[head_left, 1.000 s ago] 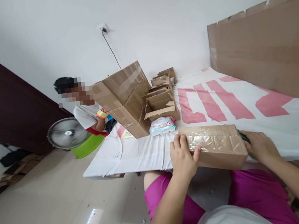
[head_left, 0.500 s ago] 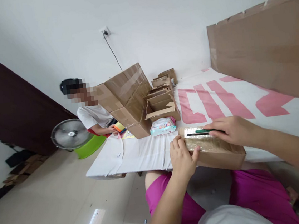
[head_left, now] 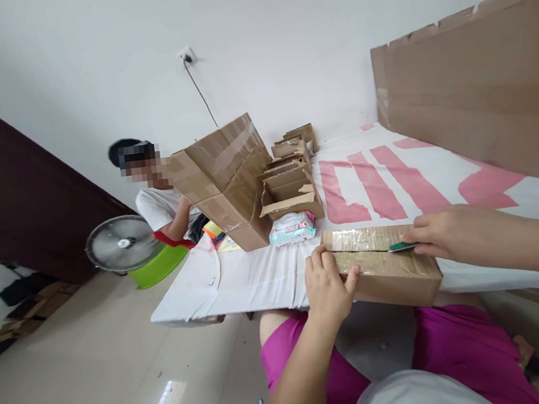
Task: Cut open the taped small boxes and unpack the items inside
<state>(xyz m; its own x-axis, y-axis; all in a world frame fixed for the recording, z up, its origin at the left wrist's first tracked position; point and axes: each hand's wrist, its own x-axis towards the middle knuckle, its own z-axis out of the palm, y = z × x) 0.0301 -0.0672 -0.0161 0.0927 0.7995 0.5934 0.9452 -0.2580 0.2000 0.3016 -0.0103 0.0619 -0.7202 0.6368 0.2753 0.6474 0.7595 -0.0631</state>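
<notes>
A taped cardboard box (head_left: pixel 379 274) lies at the table's near edge, in front of my body. My left hand (head_left: pixel 328 286) grips its left end, fingers over the top and thumb along the near part. In my right hand (head_left: pixel 439 234) is a green utility knife (head_left: pixel 402 246), whose tip meets the seam between the top flaps, right of the middle. Along the seam left of the knife, the tape shows a dark slit. A pack of wet wipes (head_left: pixel 292 228) lies just beyond the box's left corner.
Stacked cardboard boxes (head_left: pixel 224 188) stand at the table's left, beside a row of opened boxes (head_left: pixel 292 193). A large cardboard panel (head_left: pixel 470 82) rises at the right. Behind the stack sits another person (head_left: pixel 160 208), near a fan (head_left: pixel 123 243). White cloth (head_left: pixel 254 281) covers the table.
My right hand has drawn the utility knife rightward along the box's seam. My left hand keeps its place on the box. The other person's arm has moved back behind the stacked boxes.
</notes>
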